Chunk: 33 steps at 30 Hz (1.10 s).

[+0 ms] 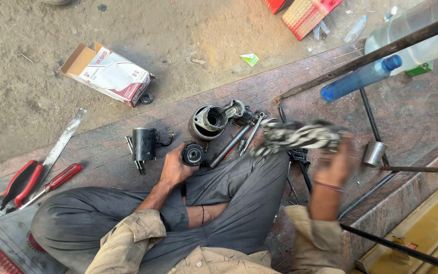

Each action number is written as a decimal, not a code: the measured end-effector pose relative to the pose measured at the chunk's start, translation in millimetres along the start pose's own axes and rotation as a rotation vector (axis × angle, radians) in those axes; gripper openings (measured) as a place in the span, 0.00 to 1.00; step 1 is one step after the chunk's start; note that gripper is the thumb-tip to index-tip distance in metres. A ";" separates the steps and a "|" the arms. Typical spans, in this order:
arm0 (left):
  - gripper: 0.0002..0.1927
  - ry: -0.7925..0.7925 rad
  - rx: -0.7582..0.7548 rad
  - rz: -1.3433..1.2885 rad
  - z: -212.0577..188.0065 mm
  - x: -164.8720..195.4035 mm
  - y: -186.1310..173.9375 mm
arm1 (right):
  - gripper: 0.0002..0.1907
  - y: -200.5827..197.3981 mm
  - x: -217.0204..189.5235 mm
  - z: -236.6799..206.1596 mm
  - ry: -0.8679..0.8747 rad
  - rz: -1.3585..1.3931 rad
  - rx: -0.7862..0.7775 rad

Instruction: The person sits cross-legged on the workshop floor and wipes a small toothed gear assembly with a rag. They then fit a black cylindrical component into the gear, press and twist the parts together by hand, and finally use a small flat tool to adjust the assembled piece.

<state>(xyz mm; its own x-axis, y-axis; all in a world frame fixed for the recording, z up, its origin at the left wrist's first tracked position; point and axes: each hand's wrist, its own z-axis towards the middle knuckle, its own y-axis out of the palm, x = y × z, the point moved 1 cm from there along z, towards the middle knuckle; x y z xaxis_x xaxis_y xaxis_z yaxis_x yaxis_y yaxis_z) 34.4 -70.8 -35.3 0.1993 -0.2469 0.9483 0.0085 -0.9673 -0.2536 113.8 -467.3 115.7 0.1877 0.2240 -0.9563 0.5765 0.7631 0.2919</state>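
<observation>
I sit cross-legged on a brick floor. My left hand (174, 167) grips a small round black motor part (192, 153) with a bearing face, held just above my knee. My right hand (338, 162) is blurred with motion and holds a black-and-white patterned rag (297, 136) stretched out to the left. A grey metal motor housing (209, 121) lies just beyond the left hand, with a black cylinder (144, 143) to its left and long bolts (231, 144) beside it.
Red-handled pliers (20, 182) and a red screwdriver (59, 178) lie at left by a metal file (64, 139). A cardboard box (108, 73) sits on sand. A blue bottle (361, 78), a steel socket (374, 153) and metal rods (376, 53) are at right.
</observation>
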 end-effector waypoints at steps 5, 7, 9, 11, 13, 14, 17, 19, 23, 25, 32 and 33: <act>0.37 -0.014 0.004 -0.026 0.6 -0.9 -1.1 | 0.03 -41.7 -82.8 11.3 -0.463 -0.050 -0.042; 0.37 0.013 0.022 -0.015 0.6 1.1 -2.7 | 0.07 -71.2 -105.7 15.8 -0.611 -0.062 -0.005; 0.36 0.019 0.025 -0.003 0.6 2.9 -3.4 | 0.06 -113.7 -121.6 18.2 -0.715 -0.091 0.127; 0.34 -0.007 0.020 0.011 0.7 3.0 -6.3 | 0.04 -166.4 -132.2 15.4 -0.775 -0.154 0.365; 0.33 0.218 0.070 0.009 -0.3 3.2 -11.4 | 0.04 -221.4 -143.8 10.4 -0.797 -0.261 0.592; 0.28 0.245 0.086 0.091 -0.2 2.2 -11.9 | 0.04 -245.9 -152.8 12.2 -0.794 -0.335 0.663; 0.27 0.136 0.062 0.024 -8.5 -4.1 -12.2 | 0.06 -302.3 -178.3 19.9 -0.796 -0.590 0.780; 0.32 0.154 0.096 -0.048 -9.7 -2.3 -12.2 | 0.08 -316.8 -179.2 28.5 -0.816 -0.729 0.811; 0.33 0.120 0.107 -0.017 -9.7 10.1 -16.5 | 0.12 -288.5 -154.4 38.1 -0.886 -1.215 0.523; 0.33 0.087 0.116 0.020 -8.6 16.0 -19.0 | 0.14 -252.6 -134.4 29.9 -0.856 -1.421 0.004; 0.34 0.141 0.064 0.051 -11.3 16.5 -15.1 | 0.13 -103.0 -74.3 -31.6 -0.523 -1.401 -0.318; 0.34 0.138 0.045 0.051 -11.9 16.4 -14.1 | 0.13 -84.5 -63.5 -38.1 -0.483 -1.377 -0.360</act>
<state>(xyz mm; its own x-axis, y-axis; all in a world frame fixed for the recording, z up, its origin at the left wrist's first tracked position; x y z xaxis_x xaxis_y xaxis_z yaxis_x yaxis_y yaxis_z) 25.9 -61.9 -13.9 0.0641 -0.3048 0.9503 0.0463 -0.9503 -0.3079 22.8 -522.9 151.2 -0.0448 -0.9340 -0.3545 0.3078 0.3246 -0.8943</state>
